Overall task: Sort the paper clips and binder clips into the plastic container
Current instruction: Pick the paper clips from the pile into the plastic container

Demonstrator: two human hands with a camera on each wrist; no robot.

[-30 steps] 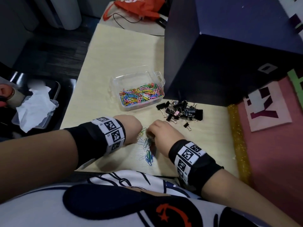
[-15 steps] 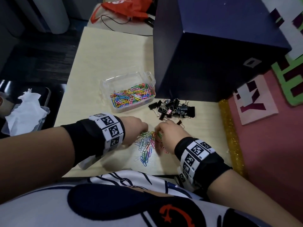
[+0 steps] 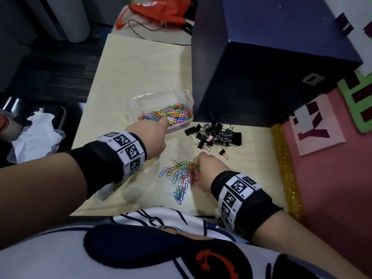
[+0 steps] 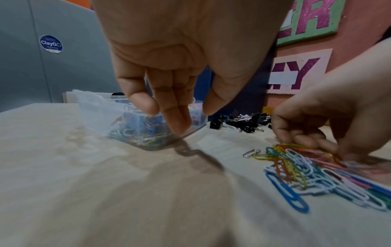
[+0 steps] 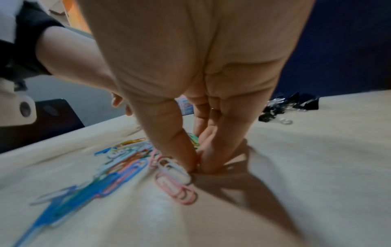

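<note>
Nearest on the desk (image 3: 124, 63) lies the loose heap of coloured paper clips (image 3: 181, 178), spread flat just in front of the person. The right hand (image 3: 207, 168) is down on the heap's right edge, thumb and fingers (image 5: 184, 150) pressed together at the desk surface among pink and white clips; it looks like a pinch on a few clips, though blur hides exactly what is caught.

To do this step well, I would gather several clips against the thumb rather than pick one at a time. They lie flat and tangled, so a short drag toward the palm should bunch them. Lifting slowly lets linked stragglers drop off over the heap and not on the way.

Further out, the left hand (image 3: 149, 133) reaches to the near wall of the container (image 3: 161, 93), fingers (image 4: 175, 117) pointing down and loosely together over its front edge. Nothing shows between them, so I judge it released, either just emptied or steadying the box. The container already holds a layer of paper clips on its right side; whether it has a divider I cannot tell.

Just right of the container, the black binder clips (image 3: 215, 135) sit in a pile, untouched, with one small one apart near the right hand. They are bulkier and should go in by the handful afterwards.

Behind them stands a dark blue box (image 3: 271, 67).
</note>
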